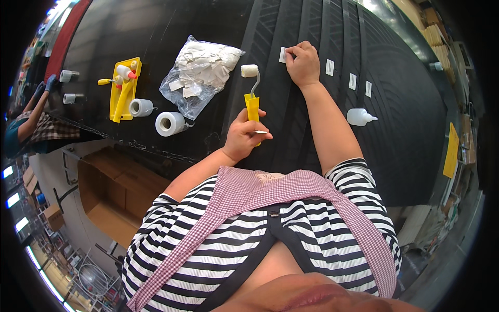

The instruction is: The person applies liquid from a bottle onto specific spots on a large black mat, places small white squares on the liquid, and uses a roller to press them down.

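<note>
My left hand is wrapped around the yellow handle of a small paint roller, whose white roller head points away from me. A small white piece also sticks out between its fingers. Farther off to the right, my right hand pinches the edge of a white label at a black strip. Three more white labels, a near one, a middle one and a right one, lie on neighbouring strips. Right of my right forearm lies a white squeeze bottle with a nozzle.
A clear plastic bag full of white pieces lies on the black table. Left of it are a yellow tray with bottles and rolls of clear film. A cardboard box stands below the edge. Another person's gloved hands are far left.
</note>
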A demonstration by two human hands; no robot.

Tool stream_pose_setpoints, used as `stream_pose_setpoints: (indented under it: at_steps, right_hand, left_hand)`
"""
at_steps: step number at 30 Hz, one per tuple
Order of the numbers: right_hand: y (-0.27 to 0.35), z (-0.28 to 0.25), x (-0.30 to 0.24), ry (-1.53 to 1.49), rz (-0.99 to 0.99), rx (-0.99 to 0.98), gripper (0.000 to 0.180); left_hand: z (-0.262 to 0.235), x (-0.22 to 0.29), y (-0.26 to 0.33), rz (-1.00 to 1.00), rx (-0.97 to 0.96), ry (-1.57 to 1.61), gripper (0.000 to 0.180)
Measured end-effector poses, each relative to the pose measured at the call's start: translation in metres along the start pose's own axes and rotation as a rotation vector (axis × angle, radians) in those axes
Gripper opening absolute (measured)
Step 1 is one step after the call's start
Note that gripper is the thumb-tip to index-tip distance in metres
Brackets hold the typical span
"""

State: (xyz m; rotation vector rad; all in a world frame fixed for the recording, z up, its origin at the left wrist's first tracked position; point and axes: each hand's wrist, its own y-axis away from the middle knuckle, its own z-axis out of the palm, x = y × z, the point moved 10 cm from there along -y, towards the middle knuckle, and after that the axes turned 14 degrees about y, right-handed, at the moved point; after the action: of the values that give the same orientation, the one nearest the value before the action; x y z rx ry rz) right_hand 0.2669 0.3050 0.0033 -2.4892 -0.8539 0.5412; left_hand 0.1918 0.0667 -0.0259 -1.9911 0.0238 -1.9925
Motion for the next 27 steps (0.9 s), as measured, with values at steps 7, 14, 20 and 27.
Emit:
stream_pose_setpoints:
  at_steps: [7, 14, 20, 27]
  right_hand:
    - [0.092, -0.071, -0.040, -0.541, 0.183, -0.072, 0.015]
    - [0.164, -0.089, -0.092, -0.568, 0.134, -0.292, 0.078]
    - [0.164, -0.086, -0.072, -0.507, 0.237, -0.199, 0.071]
    - [0.138, -0.071, -0.050, -0.202, 0.333, -0.293, 0.058]
  left_hand:
    - [-0.008, -0.014, -0.003, -0.198, 0.048, 0.277, 0.013]
    - [0.033, -0.012, -0.025, -0.524, 0.069, 0.709, 0.024]
    - [0.020, -0.024, -0.039, -0.517, 0.006, 0.717, 0.019]
    - [0.010, -0.023, -0.018, -0.151, -0.150, 0.184, 0.008]
